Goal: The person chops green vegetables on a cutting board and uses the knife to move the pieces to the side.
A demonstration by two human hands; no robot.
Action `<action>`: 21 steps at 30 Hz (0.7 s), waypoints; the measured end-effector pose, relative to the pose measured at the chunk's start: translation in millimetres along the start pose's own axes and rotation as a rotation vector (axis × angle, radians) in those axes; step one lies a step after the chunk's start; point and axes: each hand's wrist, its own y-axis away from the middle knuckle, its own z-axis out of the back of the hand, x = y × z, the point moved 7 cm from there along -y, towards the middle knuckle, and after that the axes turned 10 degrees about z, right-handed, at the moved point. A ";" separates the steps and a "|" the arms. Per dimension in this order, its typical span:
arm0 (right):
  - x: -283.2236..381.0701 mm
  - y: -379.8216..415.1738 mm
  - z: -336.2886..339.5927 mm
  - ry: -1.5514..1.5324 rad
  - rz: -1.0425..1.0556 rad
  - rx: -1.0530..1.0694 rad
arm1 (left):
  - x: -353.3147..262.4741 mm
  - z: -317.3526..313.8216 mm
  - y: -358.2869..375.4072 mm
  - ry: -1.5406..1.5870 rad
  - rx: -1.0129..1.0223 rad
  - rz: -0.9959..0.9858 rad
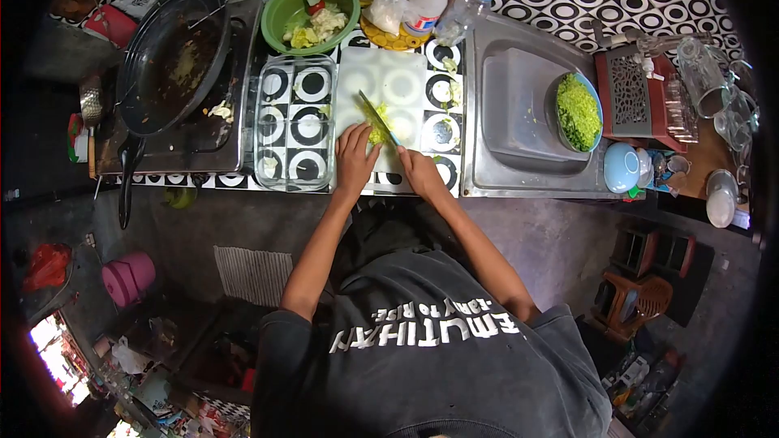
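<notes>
Two hands at work in our head view, our left hand [355, 158] flattened over chopped greens [379, 131], our right hand [419, 172] closed around a knife [378, 118], greens and blade on the translucent cutting board [398, 75], green basin [276, 30] beyond, glass dish [296, 123] just beside the board.

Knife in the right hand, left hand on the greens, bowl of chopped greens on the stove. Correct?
No: the head view shows the bowl of chopped greens at the sink, not on the stove. Knife in right hand, left hand on greens: correct.
</notes>
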 end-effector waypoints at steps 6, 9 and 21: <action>6.4 -12.0 6.0 -0.114 -0.099 0.078 | 2.3 0.5 0.4 0.023 -0.010 0.018; -2.2 -3.2 -0.5 -0.056 -0.016 0.013 | 3.8 -0.4 1.3 0.034 -0.017 0.027; 5.1 -38.4 -8.1 -0.058 -0.010 -0.006 | 6.0 -2.1 3.0 0.034 -0.014 0.014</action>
